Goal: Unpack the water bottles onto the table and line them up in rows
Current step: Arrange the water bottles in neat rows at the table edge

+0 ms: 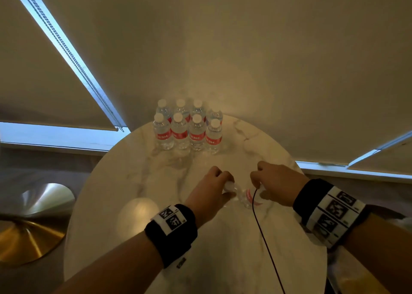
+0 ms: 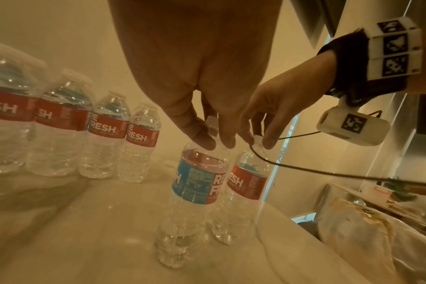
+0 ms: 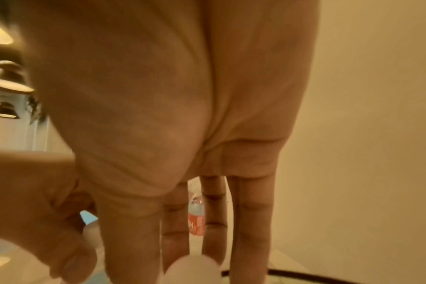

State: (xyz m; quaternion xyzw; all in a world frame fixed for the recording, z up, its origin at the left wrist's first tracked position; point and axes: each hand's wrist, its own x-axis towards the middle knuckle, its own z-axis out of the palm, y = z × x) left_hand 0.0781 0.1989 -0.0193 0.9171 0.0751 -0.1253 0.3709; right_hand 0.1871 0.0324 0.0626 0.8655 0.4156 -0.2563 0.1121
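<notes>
Two clear water bottles stand upright, side by side, near the middle of the round marble table (image 1: 138, 238). My left hand (image 1: 227, 185) (image 2: 216, 142) pinches the white cap of the left bottle (image 2: 195, 188), whose blue and red label faces the camera. My right hand (image 1: 258, 185) (image 2: 258, 141) grips the cap of the right bottle (image 2: 246, 184); in the right wrist view its cap (image 3: 192, 269) shows below the fingers (image 3: 250, 221). Several more bottles (image 1: 187, 130) (image 2: 105, 134) stand in two rows at the table's far side.
A thin black cable (image 1: 265, 238) runs from my right wrist across the table toward me. A round gold base (image 1: 29, 238) sits on the floor at the left. Crumpled clear plastic (image 2: 367, 240) lies below the table's right edge. Window blinds hang behind.
</notes>
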